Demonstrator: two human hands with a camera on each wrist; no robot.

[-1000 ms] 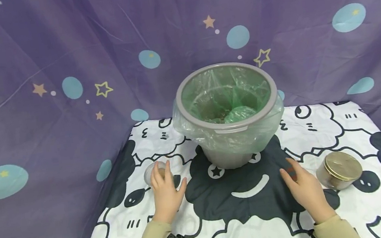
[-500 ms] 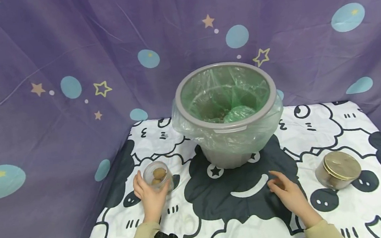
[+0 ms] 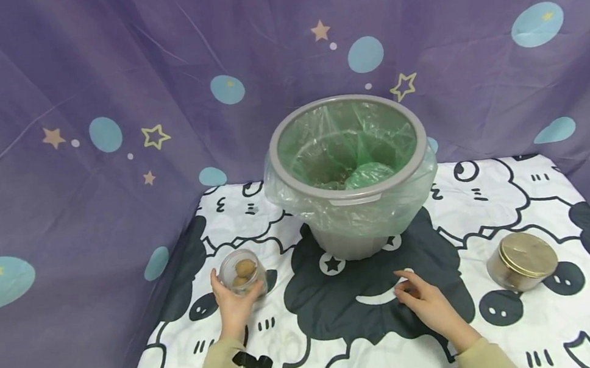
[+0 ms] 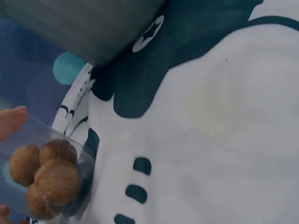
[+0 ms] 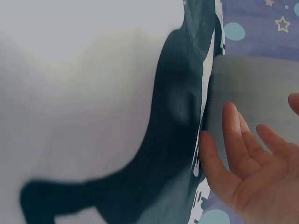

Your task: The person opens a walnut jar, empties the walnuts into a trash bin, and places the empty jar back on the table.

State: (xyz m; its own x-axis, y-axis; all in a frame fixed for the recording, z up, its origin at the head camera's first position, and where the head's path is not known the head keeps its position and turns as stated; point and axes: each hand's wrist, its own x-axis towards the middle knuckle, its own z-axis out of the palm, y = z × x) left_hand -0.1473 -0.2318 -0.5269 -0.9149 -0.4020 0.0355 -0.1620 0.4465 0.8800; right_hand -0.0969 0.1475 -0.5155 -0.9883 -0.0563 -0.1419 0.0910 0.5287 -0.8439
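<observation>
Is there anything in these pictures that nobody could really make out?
Lidded jar, head view: its contents; the lid and hazy wall hide them.
Bin, head view: its bottom; the green bag covers it.
Walnuts, left wrist view: whether more hide behind the front ones.
Left hand and open jar, left wrist view: partly cut off by the left edge.

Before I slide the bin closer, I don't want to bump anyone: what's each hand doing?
Left hand: holding the clear jar with brown balls inside.
Right hand: open, holding nothing.
</observation>
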